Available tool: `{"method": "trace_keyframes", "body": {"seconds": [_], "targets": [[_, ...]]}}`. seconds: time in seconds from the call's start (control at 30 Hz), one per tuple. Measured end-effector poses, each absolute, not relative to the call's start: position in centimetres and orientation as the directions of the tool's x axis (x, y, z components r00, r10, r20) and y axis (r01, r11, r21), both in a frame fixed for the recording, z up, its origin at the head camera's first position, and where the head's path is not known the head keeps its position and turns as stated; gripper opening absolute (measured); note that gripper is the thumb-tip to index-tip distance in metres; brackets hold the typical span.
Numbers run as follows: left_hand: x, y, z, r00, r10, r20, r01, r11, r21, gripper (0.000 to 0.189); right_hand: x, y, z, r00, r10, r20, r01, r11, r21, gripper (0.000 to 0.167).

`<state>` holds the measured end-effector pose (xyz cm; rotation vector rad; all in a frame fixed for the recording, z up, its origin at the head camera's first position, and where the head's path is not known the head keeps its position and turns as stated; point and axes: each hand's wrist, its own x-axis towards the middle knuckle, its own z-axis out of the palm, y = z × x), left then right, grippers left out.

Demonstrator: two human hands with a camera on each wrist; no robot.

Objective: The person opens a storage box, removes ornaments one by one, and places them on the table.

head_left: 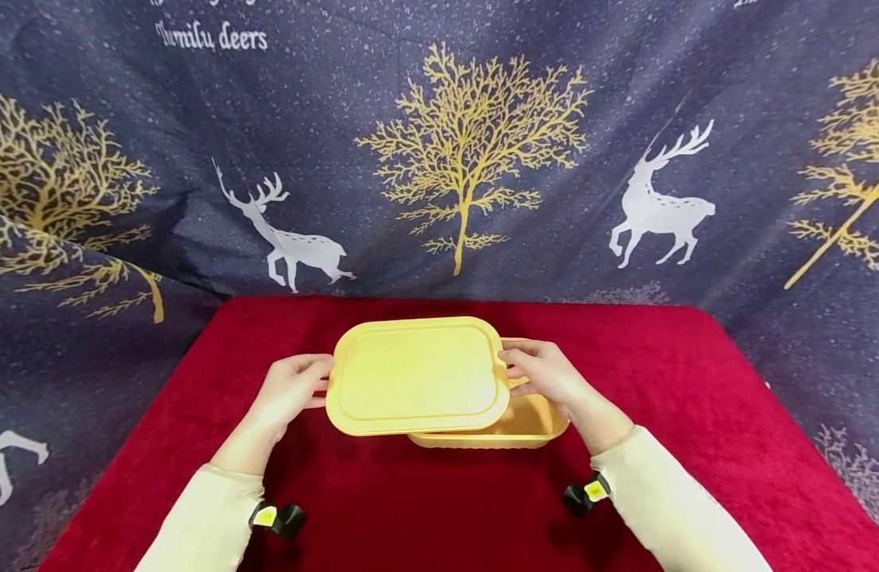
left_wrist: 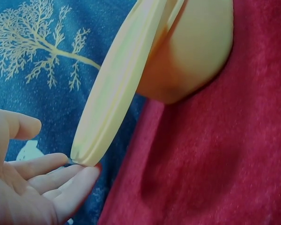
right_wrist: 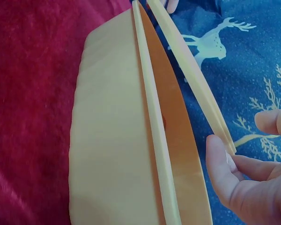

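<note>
The right grip (head_left: 542, 372), right of centre in the frame, has its fingers curled on one end of the yellow lid (head_left: 416, 375); the left grip (head_left: 289, 388) touches the other end with outstretched fingers. I see the lid tilted mid-frame, partly hiding the open yellow box (head_left: 535, 417) on the red-covered desk (head_left: 410, 508); a navy drape (head_left: 525, 40) fills the upper frame.

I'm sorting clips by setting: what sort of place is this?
Probably an indoor corner set up for filming: a dark deer-print backdrop hangs behind a red-covered table, and small black devices are strapped to both sleeves.
</note>
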<state>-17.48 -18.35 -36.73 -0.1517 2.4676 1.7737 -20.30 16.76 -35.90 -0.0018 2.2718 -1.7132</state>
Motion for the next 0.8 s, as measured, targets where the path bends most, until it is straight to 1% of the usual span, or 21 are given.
{"method": "trace_keyframes", "body": {"seconds": [0.47,0.8], "targets": [[-17.5,-20.5,-37.1,-0.990,-0.094,-0.105,-0.133,0.372,0.919,0.047,-20.3,14.1,-36.3,-0.950,-0.198,-0.241,0.195,0.228,-0.954,0.043],[-17.3,-21.5,-37.3,-0.980,-0.165,-0.109,-0.162,0.363,0.918,0.044,-20.3,12.4,-36.4,-0.942,-0.228,-0.245,0.203,0.196,-0.959,0.045]]}}
